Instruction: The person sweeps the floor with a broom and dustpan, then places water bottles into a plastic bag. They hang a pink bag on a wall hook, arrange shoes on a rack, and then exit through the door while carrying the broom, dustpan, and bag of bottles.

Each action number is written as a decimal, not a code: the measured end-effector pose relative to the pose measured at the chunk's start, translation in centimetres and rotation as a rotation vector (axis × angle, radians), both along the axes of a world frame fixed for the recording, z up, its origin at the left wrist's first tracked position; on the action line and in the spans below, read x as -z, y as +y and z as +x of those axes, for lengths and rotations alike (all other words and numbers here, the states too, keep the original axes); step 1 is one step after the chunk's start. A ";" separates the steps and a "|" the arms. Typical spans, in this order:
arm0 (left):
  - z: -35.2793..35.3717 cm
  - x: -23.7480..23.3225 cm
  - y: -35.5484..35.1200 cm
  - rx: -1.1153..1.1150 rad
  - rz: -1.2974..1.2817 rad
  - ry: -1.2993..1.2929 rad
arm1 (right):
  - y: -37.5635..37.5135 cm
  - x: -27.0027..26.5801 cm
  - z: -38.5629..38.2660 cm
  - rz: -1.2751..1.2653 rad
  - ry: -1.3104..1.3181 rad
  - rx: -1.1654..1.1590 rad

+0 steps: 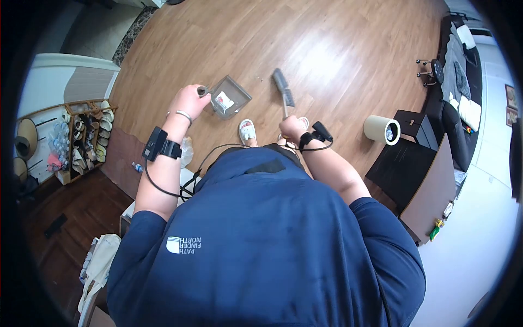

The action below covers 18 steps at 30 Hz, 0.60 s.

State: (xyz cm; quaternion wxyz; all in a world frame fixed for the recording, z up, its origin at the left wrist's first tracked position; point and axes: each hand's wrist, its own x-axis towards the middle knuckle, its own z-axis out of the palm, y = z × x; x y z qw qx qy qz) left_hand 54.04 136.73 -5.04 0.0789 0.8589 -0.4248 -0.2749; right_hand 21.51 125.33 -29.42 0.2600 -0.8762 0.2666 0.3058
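My left hand (189, 102) is closed around the handle of a grey dustpan (235, 92). Inside the pan lies a small white and red piece of litter (223, 101). In my right hand (293, 127) is the handle of a grey brush (283, 86), its fingers wrapped round it. The brush head is over the wooden floor to the right of the dustpan, apart from it. Small specks (257, 78) show on the floor between the pan and the brush.
A cream bin (378, 129) stands on the right beside a dark box (412, 128). A shoe rack (87, 136) is at the left wall. My sandalled foot (247, 131) is below the dustpan. A wheeled stool (435, 72) is at the upper right.
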 end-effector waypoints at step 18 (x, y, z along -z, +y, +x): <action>1.9 1.4 -3.0 -0.088 0.117 0.039 | -9.3 -7.4 2.3 0.079 0.006 0.629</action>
